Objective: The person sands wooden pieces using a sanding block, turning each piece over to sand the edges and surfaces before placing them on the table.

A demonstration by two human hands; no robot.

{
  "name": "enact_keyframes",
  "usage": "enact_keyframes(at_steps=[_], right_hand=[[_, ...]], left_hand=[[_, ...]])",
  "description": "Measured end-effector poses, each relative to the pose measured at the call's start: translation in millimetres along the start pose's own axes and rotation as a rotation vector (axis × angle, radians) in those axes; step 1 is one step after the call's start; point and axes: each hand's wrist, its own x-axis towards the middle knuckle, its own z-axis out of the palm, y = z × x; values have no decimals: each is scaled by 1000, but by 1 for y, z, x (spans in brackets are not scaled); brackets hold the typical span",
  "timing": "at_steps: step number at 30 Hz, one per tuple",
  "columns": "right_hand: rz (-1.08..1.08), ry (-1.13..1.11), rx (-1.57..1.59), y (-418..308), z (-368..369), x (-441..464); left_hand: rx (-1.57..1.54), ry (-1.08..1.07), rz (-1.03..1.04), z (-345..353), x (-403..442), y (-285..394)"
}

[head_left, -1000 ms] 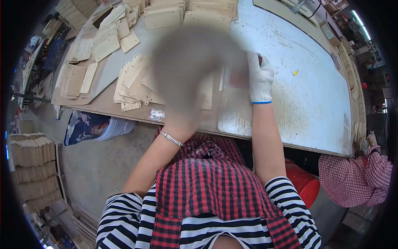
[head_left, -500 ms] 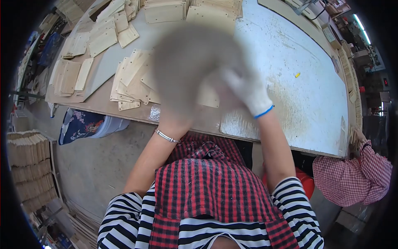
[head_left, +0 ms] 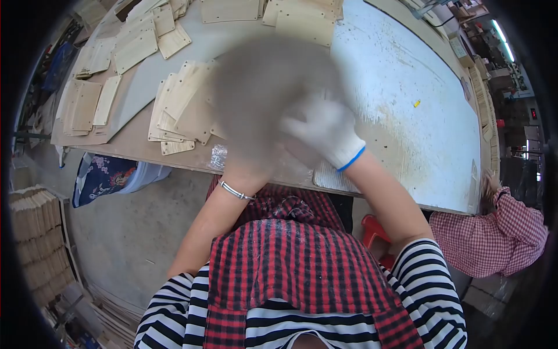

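Note:
A grey blurred patch covers the middle of the view and hides most of what lies between my hands. My right hand (head_left: 330,131) wears a white glove with a blue cuff and reaches left into the patch; its fingers are too smeared to read. Only the wrist end of my left hand (head_left: 250,166) shows, above a silver bangle (head_left: 235,191). Whatever either hand holds cannot be made out. Just left of the patch, thin wooden panels (head_left: 185,107) with small corner holes lie fanned out on the worktable (head_left: 401,134).
More wooden panels (head_left: 136,46) lie at the far left, with stacks (head_left: 302,26) along the back. A yellow bit (head_left: 417,103) rests on the right side. A co-worker in a checked shirt (head_left: 488,241) is at the right edge, near a red stool (head_left: 375,230).
My right hand has moved left and slightly down, closer to my left hand. The panel glimpsed between the hands is now hidden. The view has shifted slightly.

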Motion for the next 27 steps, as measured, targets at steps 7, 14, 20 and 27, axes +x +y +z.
enact_keyframes(at_steps=[7,14,20,27], right_hand=[[390,-160,87,49,-10,42],[286,-140,370,59,29,24],[251,-342,132,42,-9,41],[225,-546,-45,34,-23,41]], left_hand=[[85,-8,27,0,-3,-8],[76,48,9,5,-2,-9],[80,98,52,-2,-3,-5],[90,131,86,-2,0,-4]])
